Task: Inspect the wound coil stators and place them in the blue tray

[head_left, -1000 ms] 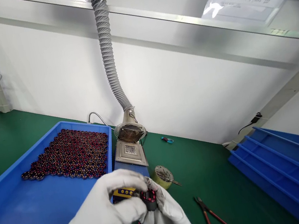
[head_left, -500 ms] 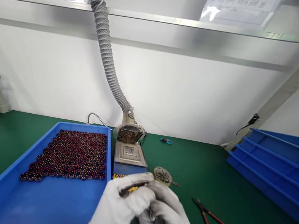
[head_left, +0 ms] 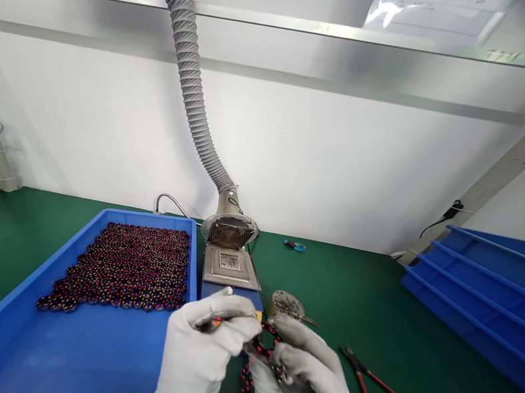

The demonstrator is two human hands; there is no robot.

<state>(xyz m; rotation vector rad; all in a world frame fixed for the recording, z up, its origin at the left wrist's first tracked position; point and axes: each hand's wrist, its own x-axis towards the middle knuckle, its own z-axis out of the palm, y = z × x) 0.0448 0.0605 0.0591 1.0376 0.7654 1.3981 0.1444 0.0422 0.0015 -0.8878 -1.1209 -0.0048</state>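
Both my hands wear white gloves. A dark ring coil [head_left: 268,336] with red-pink spots stands tilted between them. My right hand [head_left: 304,372] is closed around its lower right side, thumb and fingers gripping it. My left hand [head_left: 209,355] pinches at the ring's left edge, with its fingers curled. A patch of orange shows in the gap between the left fingers; what it belongs to is unclear. Below the hands, more dark spotted ring coils [head_left: 246,389] lie in a row on the green table, partly hidden by my right hand.
A blue tray [head_left: 122,377] on the left holds many small ring coils [head_left: 127,268]. Behind my hands stands a metal-topped device [head_left: 229,267] under a fume hose [head_left: 196,93]. A round tin [head_left: 287,304], red-handled pliers [head_left: 360,376], small cutters [head_left: 294,245] and blue trays [head_left: 502,289] lie rightward.
My hands have drawn slightly apart, and the right has shifted a little right. The ring coil between them now shows plainly, as does more of the row beneath. The view has shifted slightly.
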